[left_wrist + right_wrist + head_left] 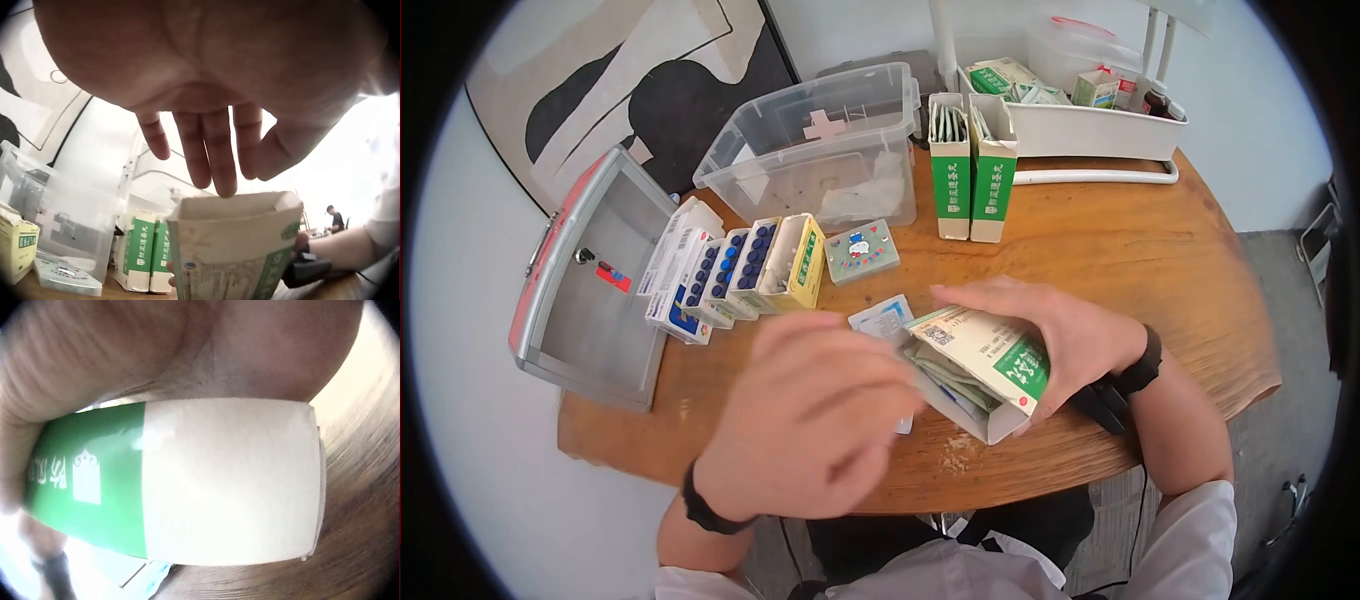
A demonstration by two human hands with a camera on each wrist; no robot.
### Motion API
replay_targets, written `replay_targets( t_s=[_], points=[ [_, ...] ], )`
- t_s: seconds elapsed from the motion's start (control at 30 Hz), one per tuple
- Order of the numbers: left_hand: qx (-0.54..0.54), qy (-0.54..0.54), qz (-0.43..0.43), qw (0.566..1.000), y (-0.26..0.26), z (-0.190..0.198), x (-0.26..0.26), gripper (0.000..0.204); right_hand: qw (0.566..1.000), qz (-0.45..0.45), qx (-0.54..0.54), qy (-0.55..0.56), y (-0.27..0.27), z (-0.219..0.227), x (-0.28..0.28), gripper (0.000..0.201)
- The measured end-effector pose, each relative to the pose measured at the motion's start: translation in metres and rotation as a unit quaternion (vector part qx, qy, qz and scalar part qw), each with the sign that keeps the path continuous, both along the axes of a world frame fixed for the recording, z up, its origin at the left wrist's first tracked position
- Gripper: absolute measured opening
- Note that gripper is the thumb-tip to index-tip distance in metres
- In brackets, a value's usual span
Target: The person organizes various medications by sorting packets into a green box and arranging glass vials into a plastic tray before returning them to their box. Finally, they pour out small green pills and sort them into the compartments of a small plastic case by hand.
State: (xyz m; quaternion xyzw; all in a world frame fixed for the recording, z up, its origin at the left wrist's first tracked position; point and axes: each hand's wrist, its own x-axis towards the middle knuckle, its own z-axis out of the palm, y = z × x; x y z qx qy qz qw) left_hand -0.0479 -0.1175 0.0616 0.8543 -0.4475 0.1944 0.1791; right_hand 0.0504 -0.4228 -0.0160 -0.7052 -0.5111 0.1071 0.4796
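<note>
My right hand (1068, 325) grips a cream-and-green medicine box (990, 350), tilted with its open end toward my left hand. Thin green-white packets (950, 382) show inside that end. Blurred in the head view, my left hand (815, 405) hovers close beside the opening. In the left wrist view its fingers (219, 153) extend down over the box's rim, with nothing seen in them. The right wrist view shows the palm against the box's cream and green side (231, 481). A white-and-blue packet (883, 318) lies on the table, partly hidden behind the left hand and box.
Two matching green boxes (952, 190) stand upright behind. To the left are a row of opened medicine boxes (750, 265), a small patterned case (862, 250), a clear bin (810, 170) and a red-edged clear case (590, 290). A white tray (1080, 130) stands at the back right.
</note>
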Motion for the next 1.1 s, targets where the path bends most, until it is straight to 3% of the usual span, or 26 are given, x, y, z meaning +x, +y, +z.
replay_targets(
  t_s=[0.07, 0.13, 0.17, 0.3, 0.37, 0.43, 0.57, 0.67, 0.73, 0.77, 0.87, 0.97, 1.03, 1.07, 1.1],
  points=[
    [-0.019, 0.032, 0.018, 0.999, 0.018, -0.005, 0.004, 0.037, 1.000, 0.000, 0.012, 0.004, 0.000, -0.002, 0.000, 0.128],
    [0.011, 0.160, 0.013, 0.987, 0.026, -0.020, 0.007, 0.042, 1.000, -0.007, -0.008, -0.026, 0.000, -0.003, 0.000, 0.125],
    [0.047, 0.176, 0.012, 0.983, 0.029, -0.025, 0.004, 0.057, 1.000, -0.007, -0.006, -0.026, -0.001, -0.005, 0.002, 0.125],
    [0.054, 0.248, 0.041, 0.966, 0.045, -0.034, -0.017, 0.069, 0.999, -0.020, -0.041, 0.004, -0.005, -0.013, 0.006, 0.124],
    [0.048, 0.243, 0.038, 0.968, 0.040, -0.041, -0.017, 0.068, 0.999, -0.017, -0.049, -0.017, 0.000, -0.006, 0.003, 0.124],
    [0.040, 0.230, 0.034, 0.972, 0.036, -0.045, -0.011, 0.067, 0.978, -0.045, -0.097, -0.180, 0.005, 0.001, -0.008, 0.124],
    [0.028, 0.248, 0.048, 0.967, 0.040, -0.044, -0.004, 0.066, 0.967, -0.069, -0.154, -0.190, 0.005, -0.003, -0.012, 0.126],
    [0.076, 0.229, 0.048, 0.969, 0.049, -0.048, 0.000, 0.068, 0.979, -0.061, -0.161, -0.108, -0.002, -0.002, 0.000, 0.129],
    [0.113, 0.207, 0.043, 0.971, 0.049, -0.051, -0.010, 0.069, 0.999, -0.004, -0.028, 0.027, -0.007, -0.007, 0.009, 0.131],
    [0.138, 0.220, 0.050, 0.964, 0.044, -0.046, -0.021, 0.069, 0.997, 0.012, -0.025, 0.076, -0.008, -0.002, 0.008, 0.131],
    [0.157, 0.254, 0.057, 0.953, 0.040, -0.051, -0.062, 0.069, 0.993, 0.031, -0.032, 0.114, -0.005, -0.002, 0.004, 0.131],
    [0.182, 0.188, 0.051, 0.964, 0.048, -0.069, -0.092, 0.056, 0.992, 0.042, -0.040, 0.115, -0.004, -0.003, 0.005, 0.130],
    [0.189, 0.083, -0.021, 0.978, 0.056, -0.072, -0.100, 0.036, 0.988, 0.057, -0.043, 0.135, -0.003, -0.004, 0.007, 0.130],
    [0.186, 0.084, -0.015, 0.979, 0.054, -0.065, -0.101, 0.036, 0.988, 0.062, -0.038, 0.133, -0.003, -0.004, 0.008, 0.130],
    [0.108, 0.061, 0.009, 0.992, 0.046, -0.047, -0.094, 0.031, 0.989, 0.064, -0.032, 0.132, -0.003, -0.005, 0.008, 0.129]
  ],
)
